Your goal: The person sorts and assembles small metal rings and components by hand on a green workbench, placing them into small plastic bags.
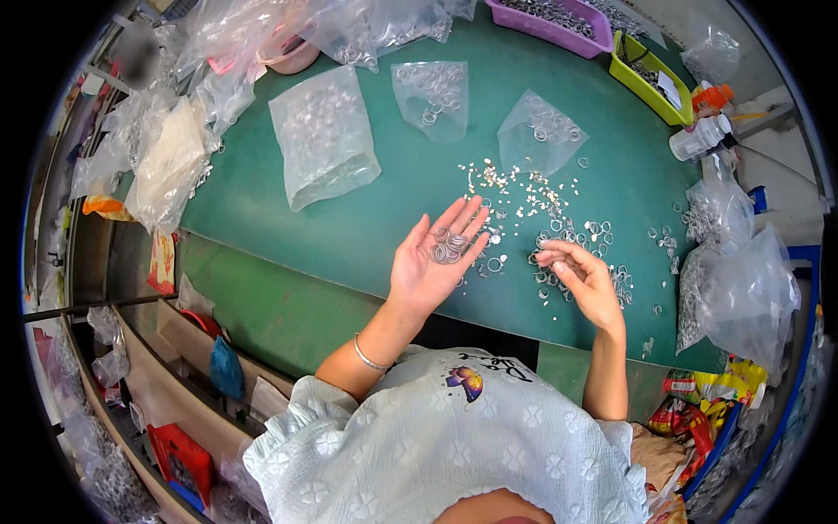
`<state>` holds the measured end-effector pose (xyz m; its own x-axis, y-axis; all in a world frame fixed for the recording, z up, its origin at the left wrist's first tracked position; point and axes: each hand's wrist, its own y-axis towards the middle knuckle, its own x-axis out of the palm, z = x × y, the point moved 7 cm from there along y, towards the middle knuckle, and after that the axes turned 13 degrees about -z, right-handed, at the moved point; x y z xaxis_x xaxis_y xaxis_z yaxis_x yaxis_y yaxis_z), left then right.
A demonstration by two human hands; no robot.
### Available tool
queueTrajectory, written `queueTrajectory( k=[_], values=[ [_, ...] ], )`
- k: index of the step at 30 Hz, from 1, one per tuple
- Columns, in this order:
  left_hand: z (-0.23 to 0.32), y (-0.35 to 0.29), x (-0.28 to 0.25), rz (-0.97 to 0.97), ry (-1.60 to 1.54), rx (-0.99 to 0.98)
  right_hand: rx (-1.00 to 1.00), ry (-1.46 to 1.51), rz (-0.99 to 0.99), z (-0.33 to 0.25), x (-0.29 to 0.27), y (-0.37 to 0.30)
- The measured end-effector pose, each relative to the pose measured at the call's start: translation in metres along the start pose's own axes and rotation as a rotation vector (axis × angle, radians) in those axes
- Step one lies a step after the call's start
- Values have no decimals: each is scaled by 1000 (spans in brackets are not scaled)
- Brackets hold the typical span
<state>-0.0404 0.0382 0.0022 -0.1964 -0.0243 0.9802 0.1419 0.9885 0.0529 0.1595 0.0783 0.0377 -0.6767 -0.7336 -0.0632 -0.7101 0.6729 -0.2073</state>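
My left hand (426, 266) is turned palm up, fingers stretched out, and bears a small heap of silvery metal rings (450, 247). Over a loose pile of similar rings (621, 284) on the green table (253, 188) hovers my right hand (587, 281). Its fingers are loosely bent with the thumb a little apart; a ring lies by the fingertips, and I see none firmly gripped. Small pale, gold-coloured bits (532, 199) are scattered just beyond both hands. A few more rings lie between the hands.
Three clear bags, one large (325, 131) and two small (432, 94) (543, 131), lie farther back with rings inside. A purple basket (559, 24) and a yellow-green basket (650, 83) stand at the far right. Full plastic bags (742, 279) crowd the right edge; more bags (175, 157) lie left.
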Motion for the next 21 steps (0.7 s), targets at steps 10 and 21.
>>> queueTrajectory(
  k=[10, 21],
  values=[
    [38, -21, -40, 474, 136, 165, -35, 130, 206, 25, 8, -23],
    [158, -11, -42, 386, 263, 449, -25, 150, 292, 43, 2, -41]
  ],
)
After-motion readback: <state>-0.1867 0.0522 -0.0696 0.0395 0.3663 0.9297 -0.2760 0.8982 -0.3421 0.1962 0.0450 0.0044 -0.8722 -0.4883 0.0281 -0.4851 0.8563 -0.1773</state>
